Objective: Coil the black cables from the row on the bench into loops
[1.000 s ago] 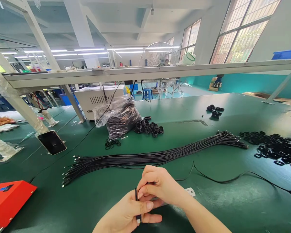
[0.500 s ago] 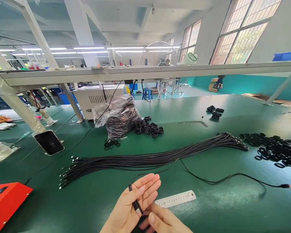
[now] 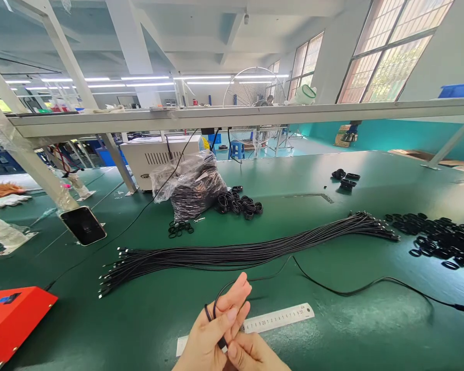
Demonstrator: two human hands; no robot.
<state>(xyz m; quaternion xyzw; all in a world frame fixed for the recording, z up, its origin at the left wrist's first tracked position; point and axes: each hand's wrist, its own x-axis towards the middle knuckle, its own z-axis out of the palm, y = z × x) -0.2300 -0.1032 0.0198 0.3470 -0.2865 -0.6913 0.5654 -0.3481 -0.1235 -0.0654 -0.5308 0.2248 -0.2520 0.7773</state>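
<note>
My left hand [image 3: 212, 332] is curled palm-up round a black cable's plug [image 3: 221, 342], with a pale metal tip showing. The cable [image 3: 325, 287] loops over the fingers and trails right across the table to a dark end with a reddish tip. My right hand [image 3: 253, 353] is pinched, thumb and fingers at the plug's tip; part of the plug is hidden between the hands. A steel ruler [image 3: 280, 318] lies under and beside them. Beyond my hands stretches a bundle of black cables [image 3: 232, 256] with metal plugs at its ends.
Many black rings [image 3: 441, 239] lie at right, with small ring piles [image 3: 239, 203] near a plastic-wrapped bundle [image 3: 199, 190]. A red device [image 3: 15, 322] stands at left, a phone [image 3: 84, 225] against a post. A shelf beam [image 3: 232, 117] crosses above the green table.
My left fingers have curled in and now hold the cable loop. My right hand has moved up and left to the plug's tip. The camera has shifted slightly.
</note>
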